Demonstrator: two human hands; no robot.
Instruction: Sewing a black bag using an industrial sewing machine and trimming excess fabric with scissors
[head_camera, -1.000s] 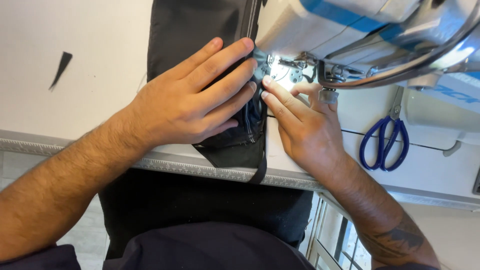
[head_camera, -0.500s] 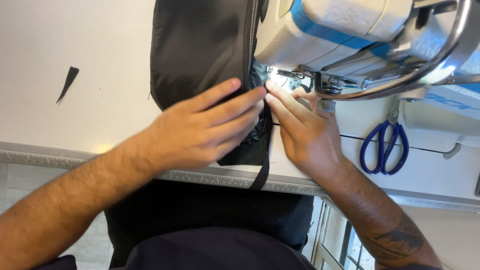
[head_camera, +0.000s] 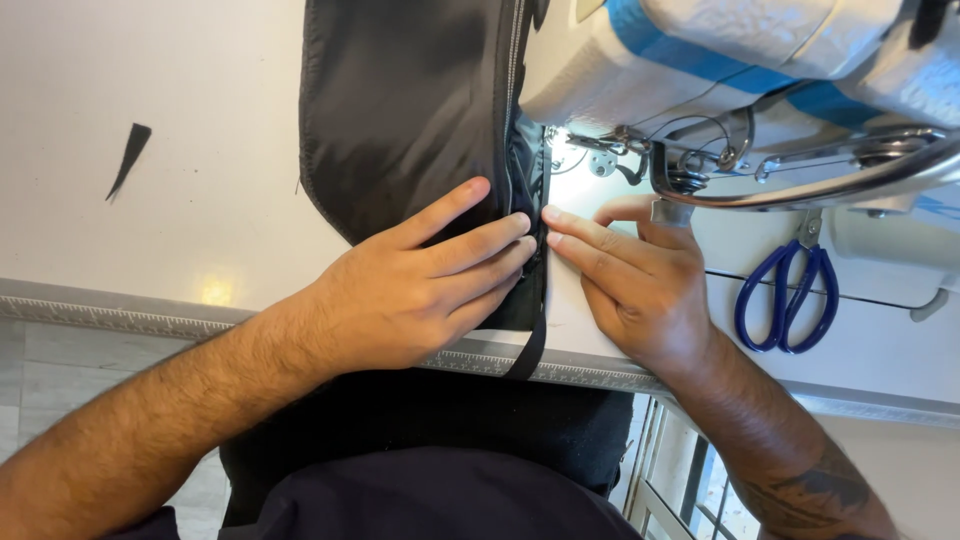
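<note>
In the head view, a black cloth (head_camera: 410, 110) with a zipper (head_camera: 510, 120) is laid flat on the white table (head_camera: 150, 80), running from 12 o'clock down past the table's edge. The left hand (head_camera: 410, 290) is spread flat on the cloth, fingers pressed down beside the zipper. The right hand (head_camera: 640, 285) is laid at 3 o'clock of it, fingers straight and close together, tips pressed on the cloth's edge and almost touching the left fingertips. A white and blue sewing machine (head_camera: 740, 70) is seen at 1 o'clock, its metal parts just above the right hand. Blue scissors (head_camera: 785, 300) are seen at 3 o'clock, near the right hand. A small black scrap (head_camera: 128, 155) is seen at 10 o'clock, well apart. A grey floor is seen under the table at 8 o'clock
</note>
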